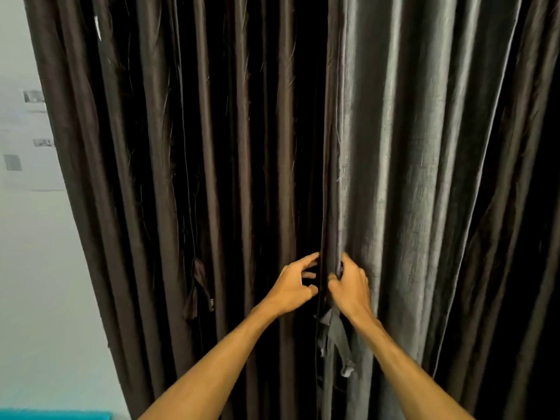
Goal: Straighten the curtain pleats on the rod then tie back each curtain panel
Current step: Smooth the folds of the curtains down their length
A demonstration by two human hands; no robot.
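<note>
Head view: Two full-length curtains are seen drawn shut, a brown curtain panel (151,177) to the left and a grey curtain panel (409,177) to the right, their inner edges meeting at the centre of the frame. Both hands are raised to that seam at about waist height.

The right hand (351,283) is clenched on the leading edge of the grey curtain panel, fingers curled round the hem. The grip is judged to be there so the fold can be pulled taut and its pleat set straight. The left hand (292,287) is held just beside it, fingers bent and spread toward the dark edge of the brown curtain panel. Whether any cloth is pinched there is lost in shadow and cannot be told.

A brown tie-back (197,294) is seen hanging loose against its panel, and a grey tie-back (335,334) dangles below the right wrist. Neither is wrapped round its curtain, so the tying is judged not yet begun. The rod is out of frame above.

Printed sheets (27,140) are fixed to the pale wall (36,268) at left, and a teal edge (54,416) shows in the bottom corner. No container is seen.
</note>
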